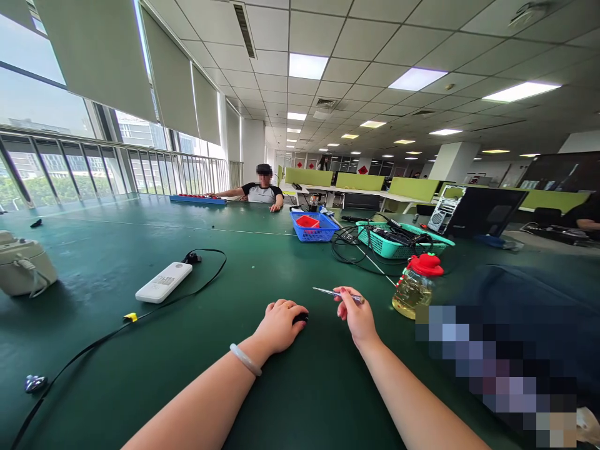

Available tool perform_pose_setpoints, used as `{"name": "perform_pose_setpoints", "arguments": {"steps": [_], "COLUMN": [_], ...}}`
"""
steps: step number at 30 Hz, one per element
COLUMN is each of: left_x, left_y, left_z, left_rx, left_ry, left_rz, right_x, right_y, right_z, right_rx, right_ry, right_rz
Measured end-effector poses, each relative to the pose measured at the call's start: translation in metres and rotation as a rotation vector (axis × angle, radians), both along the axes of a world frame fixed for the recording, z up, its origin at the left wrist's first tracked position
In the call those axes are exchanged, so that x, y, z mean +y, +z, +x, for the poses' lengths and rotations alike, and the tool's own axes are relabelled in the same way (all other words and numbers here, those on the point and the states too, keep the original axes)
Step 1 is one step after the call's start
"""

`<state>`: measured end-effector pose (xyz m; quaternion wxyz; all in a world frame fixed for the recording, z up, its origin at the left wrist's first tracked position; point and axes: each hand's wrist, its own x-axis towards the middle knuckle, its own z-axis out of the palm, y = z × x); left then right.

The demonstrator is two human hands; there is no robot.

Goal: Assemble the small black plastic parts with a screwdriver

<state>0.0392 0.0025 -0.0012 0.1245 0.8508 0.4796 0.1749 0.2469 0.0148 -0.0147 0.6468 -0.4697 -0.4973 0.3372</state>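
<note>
My left hand (pixel 281 325) rests on the green table (pixel 140 325), fingers curled round a small black object (pixel 300 318) that I cannot name. A pale bangle circles that wrist. Just to its right, my right hand (pixel 356 312) pinches a thin metal tool (pixel 335 293) with a blue grip, its tip pointing left above the table. The two hands are a short gap apart.
A bottle of yellow oil with a red cap (pixel 415 284) stands right of my right hand. A white power strip (pixel 164 282) with a black cable lies to the left. Blue (pixel 312 228) and teal (pixel 398 240) baskets sit farther back. A person (pixel 262 190) sits at the far edge.
</note>
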Motion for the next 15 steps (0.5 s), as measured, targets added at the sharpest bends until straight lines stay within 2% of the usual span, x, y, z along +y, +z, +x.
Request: {"name": "perform_pose_setpoints", "arguments": {"steps": [10,13,15], "left_x": [-0.041,-0.050,-0.055], "left_y": [-0.001,-0.001,0.002], "left_z": [0.035,0.030,0.017], "left_rx": [0.063,0.082,0.094], "left_ry": [-0.236,-0.228,-0.207], "left_rz": [0.087,0.083,0.065], "right_x": [-0.007,-0.007,-0.006], "right_y": [0.005,0.003,0.002], "right_z": [-0.011,-0.009,-0.007], "right_rx": [-0.105,-0.121,-0.131], "right_ry": [0.038,0.019,-0.006], "right_rz": [0.049,0.039,0.027]}}
